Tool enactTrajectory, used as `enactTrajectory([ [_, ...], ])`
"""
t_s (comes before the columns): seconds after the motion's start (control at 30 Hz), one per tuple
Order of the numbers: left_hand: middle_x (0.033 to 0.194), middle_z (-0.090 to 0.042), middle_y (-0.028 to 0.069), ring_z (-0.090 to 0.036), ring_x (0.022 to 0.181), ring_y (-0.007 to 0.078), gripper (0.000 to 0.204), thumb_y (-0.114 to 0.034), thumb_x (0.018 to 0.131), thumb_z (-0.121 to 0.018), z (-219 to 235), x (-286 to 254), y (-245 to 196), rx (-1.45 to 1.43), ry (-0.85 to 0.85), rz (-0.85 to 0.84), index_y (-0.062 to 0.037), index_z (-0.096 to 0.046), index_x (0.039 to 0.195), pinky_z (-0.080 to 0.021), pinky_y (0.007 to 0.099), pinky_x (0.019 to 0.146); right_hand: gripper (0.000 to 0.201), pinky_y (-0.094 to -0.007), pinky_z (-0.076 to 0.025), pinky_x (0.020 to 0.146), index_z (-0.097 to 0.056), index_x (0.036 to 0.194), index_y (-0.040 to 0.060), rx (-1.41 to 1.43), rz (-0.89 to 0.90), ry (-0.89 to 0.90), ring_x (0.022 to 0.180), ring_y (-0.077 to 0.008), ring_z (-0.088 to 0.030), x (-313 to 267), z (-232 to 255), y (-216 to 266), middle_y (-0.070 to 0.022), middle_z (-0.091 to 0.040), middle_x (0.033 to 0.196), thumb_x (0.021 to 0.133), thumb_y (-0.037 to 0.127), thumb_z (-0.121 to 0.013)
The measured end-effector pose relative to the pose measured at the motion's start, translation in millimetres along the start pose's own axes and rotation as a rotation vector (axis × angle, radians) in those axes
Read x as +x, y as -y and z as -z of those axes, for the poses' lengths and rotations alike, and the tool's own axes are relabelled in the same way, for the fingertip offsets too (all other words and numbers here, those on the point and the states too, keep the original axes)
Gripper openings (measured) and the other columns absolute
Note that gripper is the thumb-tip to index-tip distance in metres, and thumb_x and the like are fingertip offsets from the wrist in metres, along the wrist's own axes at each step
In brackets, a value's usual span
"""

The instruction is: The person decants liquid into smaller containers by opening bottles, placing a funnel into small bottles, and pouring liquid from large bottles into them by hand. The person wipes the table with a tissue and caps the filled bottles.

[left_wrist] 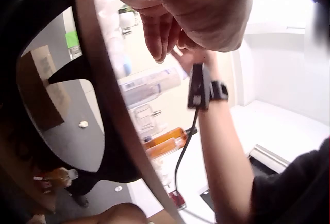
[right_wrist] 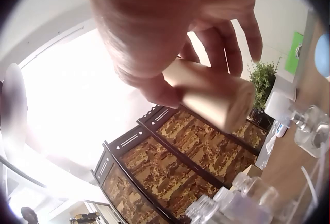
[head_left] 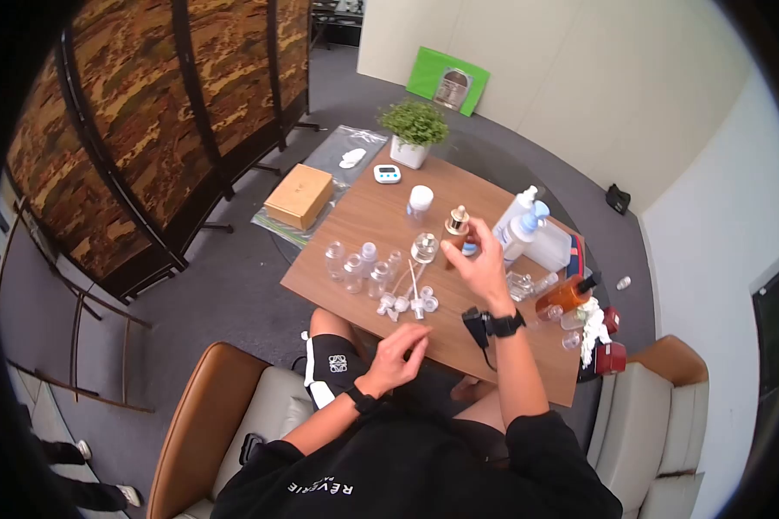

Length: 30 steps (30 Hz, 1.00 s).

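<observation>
My right hand [head_left: 478, 264] holds a brown dropper bottle [head_left: 454, 235] with a gold collar between thumb and fingers, over the wooden table [head_left: 493, 342]. From the right wrist, the bottle [right_wrist: 211, 97] appears tilted, its base facing the camera. Close to its left stands a squat clear glass bottle [head_left: 423, 248]. My left hand [head_left: 395, 356] hovers by the table's near edge, fingers loosely bent around nothing. Just beyond it lie several clear pump tops [head_left: 404, 304] with thin dip tubes. Clear empty bottles [head_left: 353, 272] are grouped to their left.
White pump bottles [head_left: 517, 229], a clear plastic box [head_left: 549, 246] and an amber pump bottle [head_left: 564, 296] line the right side. Farther back are a white-capped jar [head_left: 421, 199], a small timer [head_left: 388, 174] and a potted plant [head_left: 413, 130]. A cardboard box [head_left: 300, 196] sits left of the table.
</observation>
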<state>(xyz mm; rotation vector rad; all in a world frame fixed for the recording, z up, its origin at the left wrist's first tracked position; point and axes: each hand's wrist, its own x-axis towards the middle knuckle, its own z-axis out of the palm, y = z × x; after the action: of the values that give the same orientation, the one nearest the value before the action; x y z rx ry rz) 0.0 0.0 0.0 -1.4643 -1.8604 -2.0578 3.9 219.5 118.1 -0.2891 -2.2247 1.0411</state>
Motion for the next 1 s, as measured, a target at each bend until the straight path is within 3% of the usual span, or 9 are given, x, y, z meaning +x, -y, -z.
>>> enactTrajectory([
  [0.17,0.118,-0.071,0.0180,-0.070,0.095,0.0265,0.027,-0.003,0.097,-0.069,3,44,-31,-0.043,-0.116,0.052,0.0034,-0.069,0.123,-0.056,0.0359,0.088,0.048,-0.0329,-0.048,0.103,-0.051,0.140,-0.0004,0.535,-0.225,0.122,0.118,-0.0151,-0.060,-101,17,3,-0.0049,-0.062,0.127,0.100,0.018,-0.069],
  [0.27,0.125,-0.069,0.0171,-0.069,0.101,0.0241,0.029,-0.012,0.103,-0.064,-8,57,-32,-0.186,0.015,0.148,0.0033,-0.068,0.128,-0.055,0.0354,0.090,0.052,-0.0337,-0.041,0.111,-0.046,0.147,-0.0002,0.696,-0.296,0.182,0.129,-0.0153,-0.053,-146,9,16,-0.0073,-0.058,0.135,0.103,0.020,-0.064],
  [0.37,0.123,-0.070,0.0138,-0.068,0.108,0.0217,0.036,-0.025,0.110,-0.058,-5,57,-30,-0.394,0.279,0.390,0.0036,-0.068,0.129,-0.054,0.0345,0.093,0.056,-0.0330,-0.055,0.087,-0.045,0.147,-0.0002,1.038,-0.374,0.246,0.098,-0.0178,-0.065,-171,-1,13,-0.0105,-0.062,0.115,0.106,0.035,-0.061],
  [0.43,0.134,-0.068,0.0126,-0.065,0.115,0.0187,0.046,-0.036,0.111,-0.054,-2,55,-24,-0.651,0.515,0.687,0.0040,-0.068,0.130,-0.052,0.0344,0.101,0.056,-0.0335,-0.054,0.075,-0.048,0.138,-0.0012,1.206,-0.454,0.266,0.084,-0.0191,-0.063,-182,-4,20,-0.0111,-0.060,0.105,0.105,0.042,-0.060],
  [0.47,0.135,-0.069,0.0158,-0.063,0.123,0.0228,0.049,-0.038,0.110,-0.055,-5,55,-18,-0.660,0.518,0.595,0.0050,-0.068,0.128,-0.049,0.0379,0.109,0.058,-0.0339,-0.054,0.063,-0.052,0.130,-0.0023,1.369,-0.517,0.300,0.071,-0.0203,-0.062,-184,-5,24,-0.0116,-0.058,0.095,0.104,0.050,-0.059],
  [0.6,0.127,-0.070,0.0223,-0.055,0.137,0.0359,0.047,-0.039,0.106,-0.061,-10,52,-21,-0.946,0.530,0.521,0.0056,-0.070,0.119,-0.038,0.0484,0.119,0.057,-0.0297,-0.045,0.051,-0.055,0.097,-0.0004,1.674,-0.542,0.521,0.060,-0.0170,-0.056,-193,-17,2,-0.0087,-0.056,0.084,0.105,0.056,-0.052],
  [0.77,0.118,-0.071,0.0222,-0.056,0.135,0.0381,0.042,-0.038,0.103,-0.067,-15,37,-28,-0.989,0.393,0.546,0.0034,-0.070,0.108,-0.042,0.0504,0.116,0.056,-0.0265,-0.044,0.051,-0.058,0.110,-0.0024,1.390,-0.488,0.406,0.060,-0.0150,-0.055,-188,-12,11,-0.0082,-0.056,0.084,0.105,0.054,-0.056],
  [0.93,0.118,-0.071,0.0233,-0.058,0.135,0.0380,0.028,-0.024,0.103,-0.068,-19,26,-37,-0.948,0.229,0.676,0.0042,-0.069,0.107,-0.055,0.0420,0.101,0.051,-0.0266,-0.045,0.053,-0.054,0.127,-0.0031,1.141,-0.373,0.327,0.063,-0.0127,-0.057,-195,-8,3,-0.0100,-0.060,0.086,0.106,0.043,-0.059],
  [1.0,0.119,-0.072,0.0200,-0.063,0.128,0.0307,0.017,-0.008,0.102,-0.067,-28,21,-31,-0.862,0.129,0.655,0.0059,-0.070,0.111,-0.057,0.0359,0.096,0.040,-0.0344,-0.053,0.062,-0.052,0.128,-0.0025,0.394,-0.266,0.270,0.071,-0.0228,-0.067,-192,-1,2,-0.0168,-0.067,0.092,0.102,0.025,-0.064],
])
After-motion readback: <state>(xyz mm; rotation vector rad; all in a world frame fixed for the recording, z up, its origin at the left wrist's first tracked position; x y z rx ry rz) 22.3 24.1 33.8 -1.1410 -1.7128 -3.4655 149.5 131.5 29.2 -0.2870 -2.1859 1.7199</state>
